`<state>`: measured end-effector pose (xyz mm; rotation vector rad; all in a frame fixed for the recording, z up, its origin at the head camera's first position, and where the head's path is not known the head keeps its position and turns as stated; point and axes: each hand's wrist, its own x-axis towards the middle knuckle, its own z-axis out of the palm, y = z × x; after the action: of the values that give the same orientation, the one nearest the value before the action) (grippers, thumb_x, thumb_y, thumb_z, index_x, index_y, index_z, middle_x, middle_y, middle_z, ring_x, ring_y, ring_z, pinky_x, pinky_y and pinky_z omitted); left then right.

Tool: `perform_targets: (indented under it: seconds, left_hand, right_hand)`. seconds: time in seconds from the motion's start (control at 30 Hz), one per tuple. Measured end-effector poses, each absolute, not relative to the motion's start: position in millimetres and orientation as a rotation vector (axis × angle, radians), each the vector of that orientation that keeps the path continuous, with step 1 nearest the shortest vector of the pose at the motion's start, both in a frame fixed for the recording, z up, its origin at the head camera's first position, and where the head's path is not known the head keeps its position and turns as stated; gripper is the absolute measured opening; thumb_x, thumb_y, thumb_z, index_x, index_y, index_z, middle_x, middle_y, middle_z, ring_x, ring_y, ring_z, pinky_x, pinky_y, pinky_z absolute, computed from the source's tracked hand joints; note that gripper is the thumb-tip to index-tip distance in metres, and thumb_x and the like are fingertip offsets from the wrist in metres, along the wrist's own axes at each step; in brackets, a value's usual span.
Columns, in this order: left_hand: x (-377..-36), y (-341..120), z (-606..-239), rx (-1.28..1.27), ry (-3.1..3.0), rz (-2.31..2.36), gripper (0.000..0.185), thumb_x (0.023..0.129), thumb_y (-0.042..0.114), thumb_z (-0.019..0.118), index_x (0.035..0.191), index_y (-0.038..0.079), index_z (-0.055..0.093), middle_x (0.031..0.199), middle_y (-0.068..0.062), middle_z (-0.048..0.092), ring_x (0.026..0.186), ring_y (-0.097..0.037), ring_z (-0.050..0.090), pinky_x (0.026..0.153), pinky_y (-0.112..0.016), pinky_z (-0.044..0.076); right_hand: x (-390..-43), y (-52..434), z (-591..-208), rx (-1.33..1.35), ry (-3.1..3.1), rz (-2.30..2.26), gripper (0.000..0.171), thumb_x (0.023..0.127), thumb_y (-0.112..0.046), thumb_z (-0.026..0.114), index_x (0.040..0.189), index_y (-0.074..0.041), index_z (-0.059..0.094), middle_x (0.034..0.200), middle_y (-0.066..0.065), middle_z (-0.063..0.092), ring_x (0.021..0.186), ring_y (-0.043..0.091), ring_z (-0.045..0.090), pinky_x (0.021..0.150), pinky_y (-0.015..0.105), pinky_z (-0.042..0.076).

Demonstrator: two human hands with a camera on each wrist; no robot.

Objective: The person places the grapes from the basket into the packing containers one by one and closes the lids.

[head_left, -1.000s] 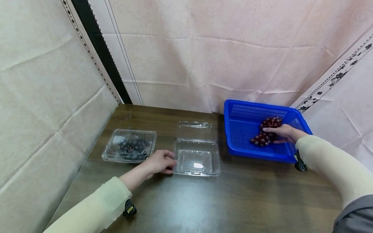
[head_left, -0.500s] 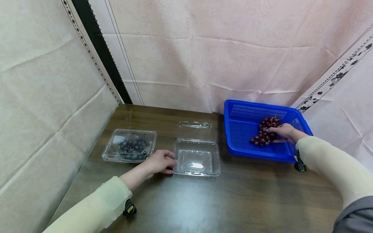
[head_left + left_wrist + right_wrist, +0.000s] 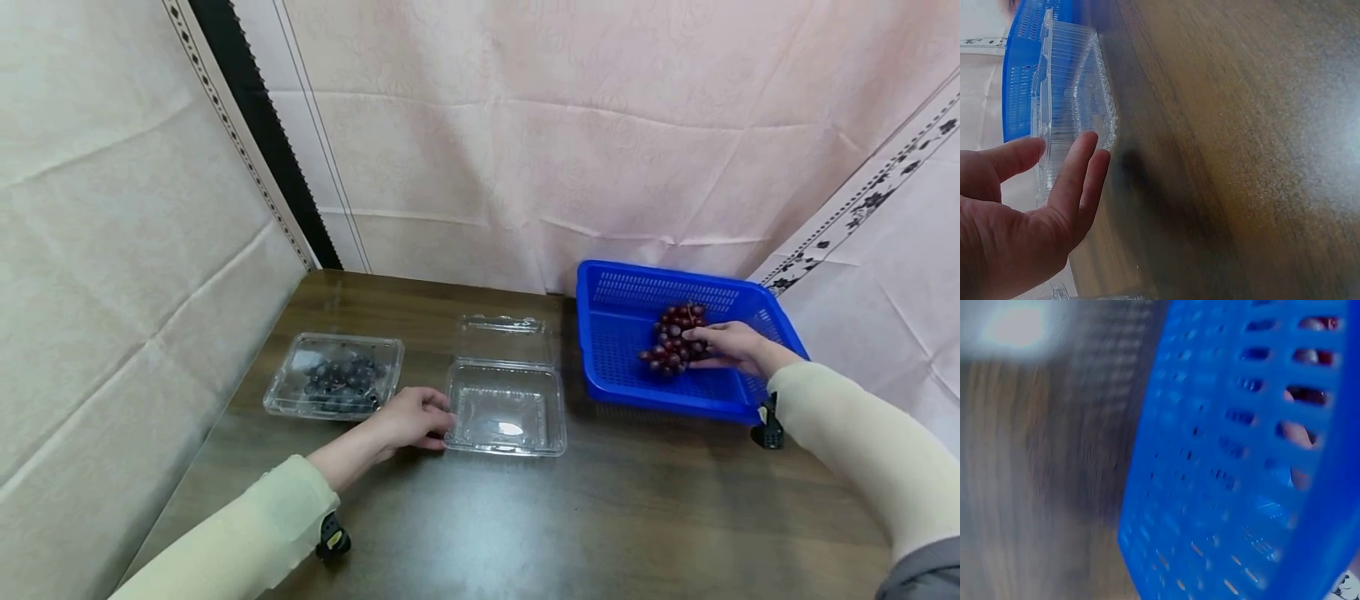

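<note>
In the head view my right hand (image 3: pixel 737 346) reaches into the blue basket (image 3: pixel 600 379) and grips a bunch of dark red grapes (image 3: pixel 670 343). The basket wall (image 3: pixel 1210 456) hides most of that hand in the right wrist view; bits of fingers and grapes show through its slots. My left hand (image 3: pixel 411 419) is at the left side of a clear plastic clamshell box (image 3: pixel 504 404), whose lid (image 3: pixel 504 340) lies folded back. Seen from the left wrist, the thumb and fingers (image 3: pixel 1072 178) are fairly straight and touch or nearly touch the box's rim and side.
A second clear box (image 3: pixel 288 400), closed, holds dark grapes (image 3: pixel 341 379) and stands left of the open one. All of this sits on a brown wooden table (image 3: pixel 600 508). Pale cloth (image 3: pixel 465 167) hangs behind and at both sides.
The bunch of grapes has shifted slightly to the left inside the basket, along with my right hand. My left hand and the boxes keep their places.
</note>
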<state>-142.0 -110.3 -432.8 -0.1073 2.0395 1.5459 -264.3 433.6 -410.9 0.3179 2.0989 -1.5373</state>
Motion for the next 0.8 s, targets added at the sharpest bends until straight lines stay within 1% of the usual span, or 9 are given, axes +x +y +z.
perform_targets:
  seconds: [0.1, 0.17, 0.27, 0.3, 0.37, 0.4, 0.47, 0.5, 0.8]
  left_hand:
    - [-142, -111, -432, -0.105, 2.039, 1.548, 0.042, 0.103, 0.003, 0.069, 0.141, -0.010, 0.055, 0.118, -0.023, 0.071, 0.095, -0.026, 0.074, 0.082, -0.038, 0.068]
    - [-141, -111, -432, -0.098, 2.045, 1.549, 0.043, 0.103, 0.003, 0.069, 0.141, -0.010, 0.055, 0.118, -0.024, 0.071, 0.095, -0.026, 0.074, 0.083, -0.039, 0.068]
    - [-142, -112, -432, -0.098, 2.056, 1.547, 0.042, 0.103, 0.003, 0.070, 0.140, -0.010, 0.056, 0.117, -0.023, 0.071, 0.093, -0.025, 0.073, 0.083, -0.040, 0.068]
    - [-142, -112, -433, -0.099, 2.059, 1.548, 0.042, 0.102, 0.003, 0.070, 0.140, -0.010, 0.056, 0.116, -0.023, 0.071, 0.092, -0.024, 0.073, 0.083, -0.040, 0.068]
    - [-142, -111, -433, -0.095, 2.061, 1.547, 0.042, 0.102, 0.003, 0.070, 0.140, -0.010, 0.056, 0.116, -0.023, 0.071, 0.091, -0.024, 0.073, 0.084, -0.040, 0.068]
    - [-143, -111, -433, -0.094, 2.061, 1.547, 0.042, 0.102, 0.003, 0.070, 0.140, -0.010, 0.056, 0.116, -0.023, 0.071, 0.091, -0.024, 0.073, 0.083, -0.040, 0.068]
    - [-143, -111, -434, -0.090, 2.057, 1.549, 0.042, 0.102, 0.002, 0.070, 0.140, -0.011, 0.056, 0.115, -0.023, 0.071, 0.091, -0.024, 0.073, 0.083, -0.040, 0.068]
    - [-142, -111, -433, -0.086, 2.055, 1.548, 0.043, 0.102, 0.002, 0.070, 0.140, -0.011, 0.056, 0.116, -0.023, 0.071, 0.091, -0.024, 0.073, 0.083, -0.040, 0.068]
    - [-142, -111, -433, -0.061, 2.040, 1.558, 0.043, 0.102, 0.002, 0.069, 0.140, -0.012, 0.054, 0.117, -0.024, 0.072, 0.090, -0.023, 0.073, 0.084, -0.040, 0.068]
  right_hand:
    - [-264, 432, -411, 0.330, 2.014, -1.665, 0.055, 0.114, -0.018, 0.052, 0.159, 0.006, 0.031, 0.165, 0.027, 0.017, 0.135, 0.023, 0.050, 0.109, 0.041, 0.057]
    - [-265, 430, -410, 0.318, 1.962, -1.739, 0.036, 0.114, -0.018, 0.052, 0.148, -0.005, 0.047, 0.167, 0.026, 0.016, 0.131, 0.018, 0.054, 0.109, 0.038, 0.058]
    - [-265, 423, -406, 0.299, 1.896, -1.824, 0.037, 0.115, -0.019, 0.051, 0.149, -0.008, 0.043, 0.174, 0.023, 0.003, 0.139, 0.018, 0.048, 0.106, 0.032, 0.059]
    - [-265, 421, -403, 0.291, 1.857, -1.869, 0.033, 0.114, -0.019, 0.051, 0.146, -0.008, 0.048, 0.174, 0.024, 0.013, 0.137, 0.017, 0.050, 0.103, 0.031, 0.061]
    - [-264, 417, -399, 0.291, 1.784, -1.961, 0.028, 0.114, -0.017, 0.050, 0.140, -0.006, 0.057, 0.160, 0.025, 0.044, 0.131, 0.018, 0.057, 0.096, 0.031, 0.063]
    - [-263, 416, -397, 0.296, 1.743, -2.010, 0.025, 0.114, -0.016, 0.050, 0.134, -0.006, 0.062, 0.145, 0.021, 0.059, 0.117, 0.015, 0.062, 0.092, 0.030, 0.064]
    - [-262, 415, -393, 0.294, 1.634, -2.111, 0.022, 0.114, -0.013, 0.049, 0.114, -0.010, 0.072, 0.116, 0.006, 0.073, 0.103, 0.013, 0.068, 0.087, 0.032, 0.065]
    - [-261, 414, -391, 0.289, 1.571, -2.159, 0.027, 0.114, -0.011, 0.049, 0.103, -0.013, 0.074, 0.104, 0.002, 0.075, 0.097, 0.014, 0.071, 0.086, 0.032, 0.065]
    - [-255, 404, -380, 0.247, 1.397, -2.353, 0.019, 0.112, -0.009, 0.054, 0.105, -0.009, 0.072, 0.097, 0.005, 0.078, 0.092, 0.018, 0.075, 0.082, 0.034, 0.066]
